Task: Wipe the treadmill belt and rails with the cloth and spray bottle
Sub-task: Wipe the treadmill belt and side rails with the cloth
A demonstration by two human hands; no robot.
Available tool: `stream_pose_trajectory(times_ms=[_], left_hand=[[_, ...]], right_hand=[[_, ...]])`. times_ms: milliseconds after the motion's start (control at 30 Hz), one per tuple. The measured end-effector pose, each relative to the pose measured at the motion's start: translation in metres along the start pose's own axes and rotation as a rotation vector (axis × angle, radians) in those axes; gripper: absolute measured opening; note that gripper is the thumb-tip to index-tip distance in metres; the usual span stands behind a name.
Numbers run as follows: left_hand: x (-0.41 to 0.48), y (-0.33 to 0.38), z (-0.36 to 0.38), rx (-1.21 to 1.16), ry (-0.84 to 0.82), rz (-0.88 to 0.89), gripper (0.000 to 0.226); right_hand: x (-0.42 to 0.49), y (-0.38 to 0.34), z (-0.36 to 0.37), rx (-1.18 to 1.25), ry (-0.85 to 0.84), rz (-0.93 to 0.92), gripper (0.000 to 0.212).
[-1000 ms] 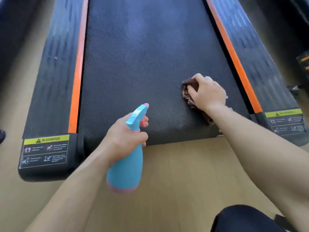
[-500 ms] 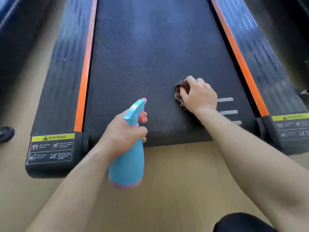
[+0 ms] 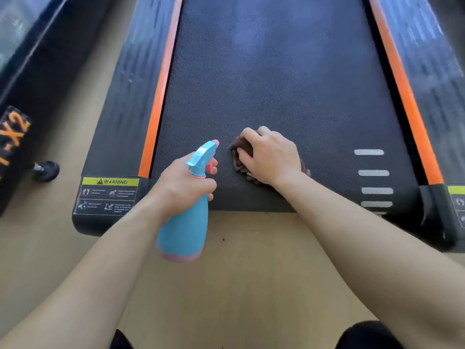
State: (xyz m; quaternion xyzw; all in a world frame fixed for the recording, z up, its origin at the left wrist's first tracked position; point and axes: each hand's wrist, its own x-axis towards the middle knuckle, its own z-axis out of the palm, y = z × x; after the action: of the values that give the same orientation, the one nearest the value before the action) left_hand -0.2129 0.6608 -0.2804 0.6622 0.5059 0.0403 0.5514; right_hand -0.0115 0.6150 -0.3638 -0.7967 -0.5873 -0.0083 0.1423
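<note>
The cloth [image 3: 239,147] is clutched by the right hand [image 3: 269,157] on the treadmill belt [image 3: 276,84], the spray bottle [image 3: 183,230] by the left hand [image 3: 181,187]. Bunched so, strips may be missed.

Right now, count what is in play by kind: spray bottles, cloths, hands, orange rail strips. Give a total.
Spray bottle: 1
Cloth: 1
Hands: 2, left hand and right hand
Orange rail strips: 2, left strip and right strip
Total: 6

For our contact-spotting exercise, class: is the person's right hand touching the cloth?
Touching. The head view shows the right hand with fingers curled over the cloth, pressing it onto the belt.
</note>
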Motion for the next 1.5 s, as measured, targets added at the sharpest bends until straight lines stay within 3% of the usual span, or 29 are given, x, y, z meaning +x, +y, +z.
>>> stream_pose_trajectory(times_ms=[100, 267, 533, 700, 1000, 1267, 1400, 1500], left_hand=[[0.002, -0.001, 0.001, 0.016, -0.005, 0.012, 0.041], [-0.007, -0.011, -0.012, -0.03, -0.004, 0.015, 0.062], [-0.013, -0.017, -0.029, -0.126, 0.067, 0.034, 0.065], [-0.025, -0.024, -0.038, -0.113, 0.074, 0.036, 0.067], [-0.042, -0.045, -0.063, -0.089, 0.115, -0.024, 0.064], [-0.046, -0.048, -0.079, -0.214, 0.151, 0.05, 0.072], [-0.05, -0.055, -0.086, -0.177, 0.132, 0.04, 0.068], [-0.043, -0.055, -0.091, -0.136, 0.183, 0.031, 0.053]], right_hand=[[-0.016, 0.007, -0.005, -0.003, 0.005, -0.053, 0.032], [-0.083, 0.024, -0.019, 0.007, 0.014, -0.14, 0.034], [0.037, -0.003, 0.008, 0.029, -0.001, 0.096, 0.032], [-0.058, -0.009, -0.009, 0.016, -0.002, -0.163, 0.034], [0.029, -0.069, 0.022, 0.023, -0.023, -0.12, 0.032], [-0.05, -0.016, -0.005, -0.03, 0.013, -0.341, 0.039], [-0.018, -0.076, 0.016, -0.002, 0.035, -0.337, 0.036], [0.006, -0.133, 0.037, -0.027, 0.005, -0.333, 0.036]])
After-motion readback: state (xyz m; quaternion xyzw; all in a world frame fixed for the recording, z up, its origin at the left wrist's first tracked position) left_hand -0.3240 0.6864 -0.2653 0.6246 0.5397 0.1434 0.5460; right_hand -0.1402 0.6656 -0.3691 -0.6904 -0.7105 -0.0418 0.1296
